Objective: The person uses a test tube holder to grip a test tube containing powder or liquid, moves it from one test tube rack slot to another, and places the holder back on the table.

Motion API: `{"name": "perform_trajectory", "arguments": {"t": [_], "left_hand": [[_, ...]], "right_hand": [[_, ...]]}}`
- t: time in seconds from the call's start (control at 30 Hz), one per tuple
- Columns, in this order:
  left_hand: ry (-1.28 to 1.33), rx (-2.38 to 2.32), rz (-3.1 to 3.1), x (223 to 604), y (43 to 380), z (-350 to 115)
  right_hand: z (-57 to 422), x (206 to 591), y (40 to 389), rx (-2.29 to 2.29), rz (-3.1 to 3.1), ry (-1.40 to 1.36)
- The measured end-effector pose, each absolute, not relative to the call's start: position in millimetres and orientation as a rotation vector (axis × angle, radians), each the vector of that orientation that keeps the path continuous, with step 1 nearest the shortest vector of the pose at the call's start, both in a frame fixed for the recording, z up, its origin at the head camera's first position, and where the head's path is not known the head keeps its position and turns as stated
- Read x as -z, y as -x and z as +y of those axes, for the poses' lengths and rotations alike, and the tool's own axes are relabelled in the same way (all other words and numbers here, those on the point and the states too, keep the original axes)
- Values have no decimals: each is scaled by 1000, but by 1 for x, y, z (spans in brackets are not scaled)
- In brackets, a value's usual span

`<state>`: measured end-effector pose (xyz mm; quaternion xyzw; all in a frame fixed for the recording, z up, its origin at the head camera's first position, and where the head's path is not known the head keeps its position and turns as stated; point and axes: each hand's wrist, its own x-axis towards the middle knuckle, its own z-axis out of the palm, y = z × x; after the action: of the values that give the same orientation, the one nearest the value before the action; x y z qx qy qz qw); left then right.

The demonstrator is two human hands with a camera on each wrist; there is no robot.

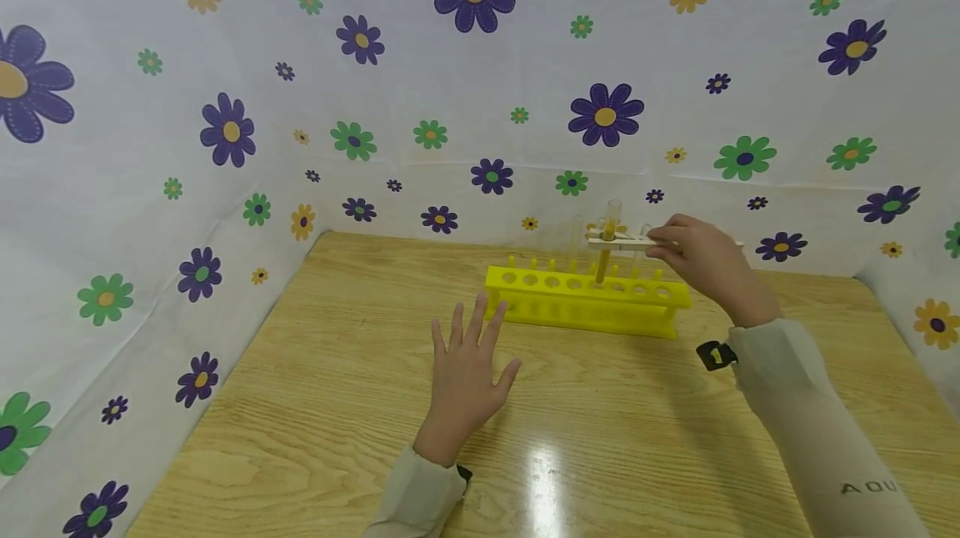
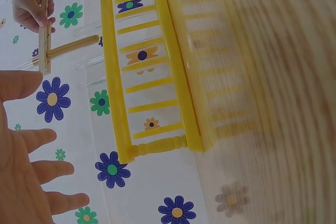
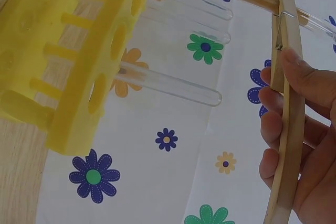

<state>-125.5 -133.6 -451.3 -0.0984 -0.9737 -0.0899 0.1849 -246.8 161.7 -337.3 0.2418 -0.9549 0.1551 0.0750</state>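
Note:
My right hand (image 1: 705,261) grips a wooden test tube holder (image 3: 292,129), thumb on one side and fingers curled round the other. Clamped in the holder's end is a glass test tube (image 1: 603,261) with amber-brown liquid in it. Its rounded bottom hangs just above the top plate of a yellow test tube rack (image 2: 123,142), apart from it in the left wrist view. My left hand (image 1: 465,379) has its fingers spread, in front of the rack's left end, and holds nothing. Whether its palm touches the table cannot be told.
Several clear test tubes (image 3: 178,88) stand upside down along the rack's back row. Under the rack lies a wood-grain table (image 1: 337,404). A white flowered sheet (image 1: 420,87) rises behind it and along both sides.

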Motion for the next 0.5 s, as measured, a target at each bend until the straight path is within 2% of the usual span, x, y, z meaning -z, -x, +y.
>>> {"name": "perform_trajectory", "arguments": {"t": [0.5], "left_hand": [[280,246,-2724,453,126,-134]], "right_hand": [[156,339,249,-471,-2855,-743]]}}
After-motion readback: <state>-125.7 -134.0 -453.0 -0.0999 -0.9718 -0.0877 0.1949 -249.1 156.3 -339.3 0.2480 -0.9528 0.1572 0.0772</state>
